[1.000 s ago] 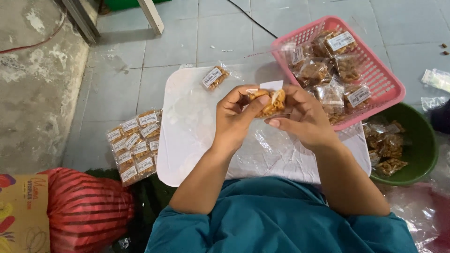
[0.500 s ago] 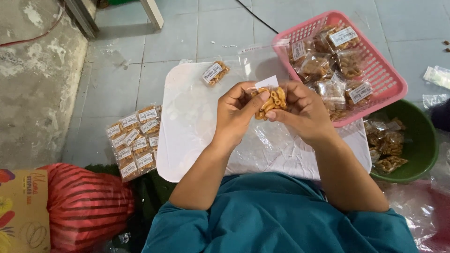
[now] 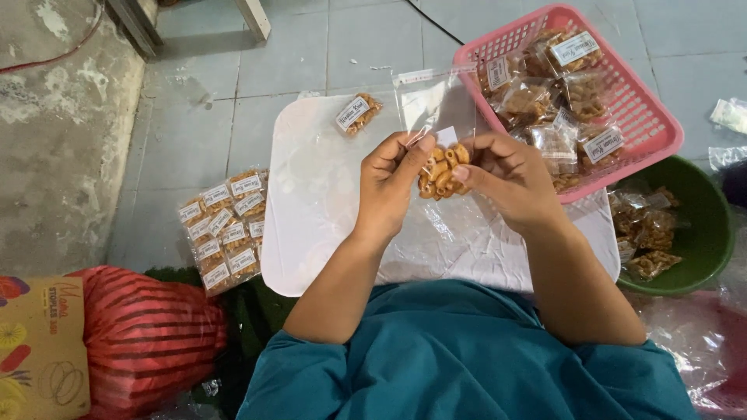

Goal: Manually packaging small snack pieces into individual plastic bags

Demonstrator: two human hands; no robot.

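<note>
1. Head view: the left hand [image 3: 393, 183] and the right hand [image 3: 506, 175] are both closed in a pinch on one small clear bag of snacks [image 3: 442, 167]. The bag is held up in the air, over the white tray [image 3: 311, 210].
2. The brown curly snacks sit low in the bag. The top of the bag is empty and stands up, see-through, above the fingers.
3. To do this well, I think the hands should keep the bag upright so no snack falls out.
4. Pinch the plastic, not the snacks, or they may crack.
5. Keep the empty top flat and smooth, so it can close neatly.
6. One done packet [image 3: 358, 113] lies at the far edge of the tray. More sit in the pink basket [image 3: 657, 117] on the right, and a pile of packets [image 3: 226, 229] lies on the floor to the left. A green bowl [image 3: 700, 233] is beside the basket.
</note>
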